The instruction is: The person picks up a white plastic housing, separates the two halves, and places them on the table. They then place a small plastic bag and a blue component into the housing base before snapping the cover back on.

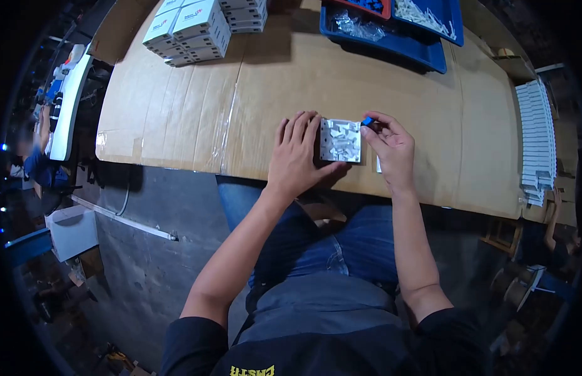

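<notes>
Left hand (295,156) lies flat, fingers spread, grip released, pressing the left edge of a square white plastic plate (340,140) on the cardboard-covered worktop (178,106). Right hand (391,147) pinches a small blue plastic piece (367,121) at the plate's upper right corner. Blue plastic trays (397,41) sit at the far edge, well apart.

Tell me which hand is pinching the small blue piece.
The right hand: its fingertips pinch the blue piece at the white square part's top right corner. The left hand only lies flat against that part's left edge.
</notes>
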{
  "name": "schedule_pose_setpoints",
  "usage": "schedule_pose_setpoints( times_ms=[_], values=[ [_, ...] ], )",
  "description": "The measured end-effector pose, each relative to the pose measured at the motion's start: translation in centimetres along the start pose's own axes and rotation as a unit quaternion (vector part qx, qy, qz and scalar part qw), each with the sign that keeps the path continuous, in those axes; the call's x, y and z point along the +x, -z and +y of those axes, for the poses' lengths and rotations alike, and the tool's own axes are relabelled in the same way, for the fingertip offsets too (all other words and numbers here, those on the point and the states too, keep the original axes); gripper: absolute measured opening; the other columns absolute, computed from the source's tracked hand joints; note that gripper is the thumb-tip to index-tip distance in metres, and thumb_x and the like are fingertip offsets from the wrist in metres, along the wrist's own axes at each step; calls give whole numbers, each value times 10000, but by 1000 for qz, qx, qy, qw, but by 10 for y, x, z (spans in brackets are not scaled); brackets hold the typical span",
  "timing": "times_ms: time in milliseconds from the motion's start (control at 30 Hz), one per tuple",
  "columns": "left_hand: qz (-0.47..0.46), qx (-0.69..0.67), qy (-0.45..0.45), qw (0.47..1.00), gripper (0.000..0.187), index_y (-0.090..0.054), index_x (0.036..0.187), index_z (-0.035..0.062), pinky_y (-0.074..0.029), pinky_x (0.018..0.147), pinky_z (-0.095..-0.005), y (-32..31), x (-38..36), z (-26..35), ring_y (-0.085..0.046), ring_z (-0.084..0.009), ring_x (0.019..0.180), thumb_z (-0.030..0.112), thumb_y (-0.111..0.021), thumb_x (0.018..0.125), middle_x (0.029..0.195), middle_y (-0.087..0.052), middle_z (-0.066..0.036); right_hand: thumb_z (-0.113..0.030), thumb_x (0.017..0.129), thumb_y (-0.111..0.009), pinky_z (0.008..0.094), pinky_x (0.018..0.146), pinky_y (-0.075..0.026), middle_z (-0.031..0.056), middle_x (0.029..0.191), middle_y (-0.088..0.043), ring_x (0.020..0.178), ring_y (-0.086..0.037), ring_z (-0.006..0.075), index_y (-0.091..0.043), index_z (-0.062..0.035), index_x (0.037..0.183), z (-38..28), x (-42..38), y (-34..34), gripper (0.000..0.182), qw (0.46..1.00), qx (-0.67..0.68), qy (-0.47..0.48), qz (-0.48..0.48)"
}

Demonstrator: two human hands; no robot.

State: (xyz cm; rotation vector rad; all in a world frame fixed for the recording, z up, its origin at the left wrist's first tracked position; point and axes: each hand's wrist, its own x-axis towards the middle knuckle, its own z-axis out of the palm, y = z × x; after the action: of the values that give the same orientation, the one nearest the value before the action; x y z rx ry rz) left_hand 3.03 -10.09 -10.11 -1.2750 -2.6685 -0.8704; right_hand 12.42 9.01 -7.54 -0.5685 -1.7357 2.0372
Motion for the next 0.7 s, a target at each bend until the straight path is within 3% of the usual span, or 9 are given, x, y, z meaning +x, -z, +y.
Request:
schedule_pose_setpoints(
  times_ms=[133,333,367,467,567,700],
  values=[
    [10,7,-5,1000,1014,-446,1481,-1,-262,1222,-505,-2,-2,0,-424,-334,1414,614,-790,752,1469,-486,-155,48,898,-726,255,846,-553,86,1038,-673,923,-650,136,-665,6,1275,4,1,7,384,969,-214,121,-41],
    [3,-9,-3,1000,953,-468,1477,27,-251,1229,-506,1,-5,0,-419,-342,1414,606,-767,782,1473,-477,-155,-5,863,-739,344,855,-563,155,1104,-679,952,-692,249,-669,18,1200,-15,7,-21,345,912,-360,154,-121],
    [5,-14,-3,1000,944,-474,1474,29,-249,1230,-506,1,-5,0,-417,-342,1417,606,-762,785,1475,-477,-155,-47,865,-732,385,896,-547,166,1134,-685,1025,-684,311,-676,18,1161,-16,10,-24,308,906,-366,155,-143],
    [15,-8,-2,1000,935,-488,1463,25,-245,1234,-505,-4,-7,-3,-409,-335,1430,622,-743,791,1483,-475,-152,-82,873,-711,403,938,-530,160,1131,-695,1074,-662,337,-691,8,1166,-7,20,-31,307,873,-410,203,-167],
    [11,6,-6,1000,938,-487,1464,24,-244,1234,-505,-6,-7,-5,-404,-331,1439,637,-726,796,1492,-472,-151,-118,879,-693,420,962,-518,159,1139,-700,1100,-644,347,-711,3,1153,-1,23,-34,300,843,-463,209,-175],
    [10,4,-4,1000,931,-488,1461,25,-245,1233,-507,-4,-7,-4,-408,-333,1434,634,-726,797,1489,-474,-150,-123,873,-697,414,954,-526,151,1146,-708,1092,-645,334,-726,2,1137,1,23,-33,294,841,-468,208,-175]
  ],
)
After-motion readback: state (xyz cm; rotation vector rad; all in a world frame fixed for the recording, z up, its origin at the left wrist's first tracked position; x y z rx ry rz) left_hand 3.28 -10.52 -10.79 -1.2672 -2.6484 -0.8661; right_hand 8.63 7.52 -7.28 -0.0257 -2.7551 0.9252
